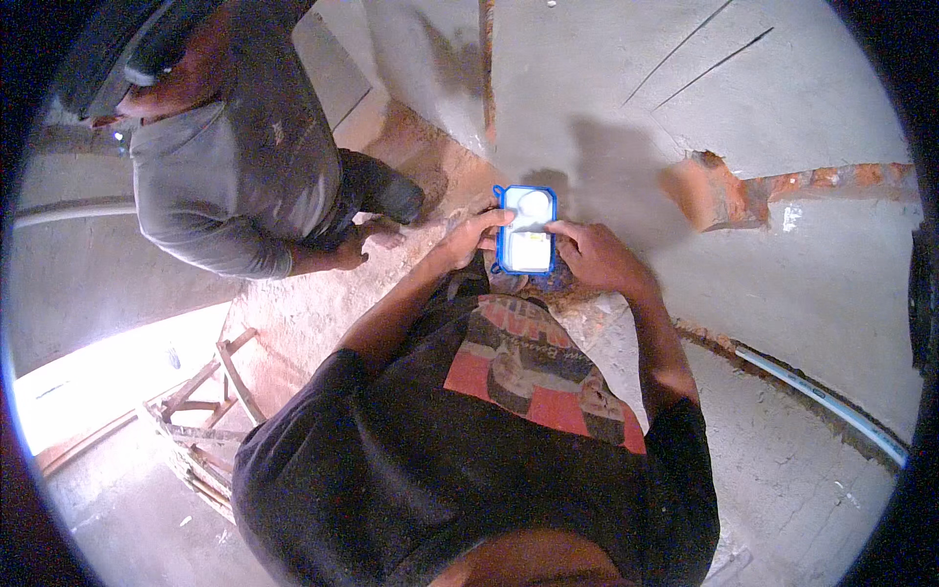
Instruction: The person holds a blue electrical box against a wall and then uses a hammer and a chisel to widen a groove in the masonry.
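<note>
Pinching the left edge of a blue-cased phone [529,250], the left hand [473,238] holds it beyond the dark printed shirt [391,470], lit screen facing up, long axis running away from the body. The right hand [599,257] points a finger at the screen's right side; whether it touches or grips cannot be told.

Grooved grey walls [812,98] surround a dusty floor [308,303]

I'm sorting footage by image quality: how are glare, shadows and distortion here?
In the head view, the phone screen looks partly washed out, the left-side bright patch is blown white, soft shadows darken the wall, and the pipe looks curved.
</note>
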Demonstrator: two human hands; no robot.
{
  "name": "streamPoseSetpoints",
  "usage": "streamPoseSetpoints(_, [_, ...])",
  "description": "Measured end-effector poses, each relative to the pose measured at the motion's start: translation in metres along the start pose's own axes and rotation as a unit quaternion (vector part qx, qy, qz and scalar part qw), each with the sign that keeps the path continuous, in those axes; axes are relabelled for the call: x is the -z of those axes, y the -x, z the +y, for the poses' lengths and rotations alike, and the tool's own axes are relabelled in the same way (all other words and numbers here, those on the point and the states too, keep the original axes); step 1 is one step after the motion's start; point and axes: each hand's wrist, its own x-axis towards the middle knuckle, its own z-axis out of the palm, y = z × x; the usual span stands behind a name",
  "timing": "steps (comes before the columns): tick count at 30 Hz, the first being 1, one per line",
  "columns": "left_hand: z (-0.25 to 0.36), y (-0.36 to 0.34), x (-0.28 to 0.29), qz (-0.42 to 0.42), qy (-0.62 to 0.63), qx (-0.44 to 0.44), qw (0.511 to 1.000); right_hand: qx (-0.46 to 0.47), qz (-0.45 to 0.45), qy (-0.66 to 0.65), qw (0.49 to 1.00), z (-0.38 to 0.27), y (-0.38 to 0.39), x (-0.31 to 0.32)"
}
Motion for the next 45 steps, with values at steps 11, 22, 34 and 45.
streamPoseSetpoints(11, [-0.006,0.047,0.025,0.049,0.031,-0.012,0.998,0.059,-0.024,0.079,0.995,-0.031,-0.025,-0.04])
streamPoseSetpoints(22, [-0.008,0.159,0.074,0.093,-0.001,-0.056,0.994,0.05,-0.08,-0.002,0.995,-0.109,-0.03,-0.11])
streamPoseSetpoints(34, [-0.089,0.295,0.151,0.209,0.014,-0.105,0.972,0.108,-0.113,-0.001,0.988,-0.207,-0.008,-0.224])
streamPoseSetpoints(45, [-0.13,0.378,0.172,0.273,0.037,-0.124,0.953,0.052,-0.146,-0.028,0.988,-0.259,0.021,-0.275])
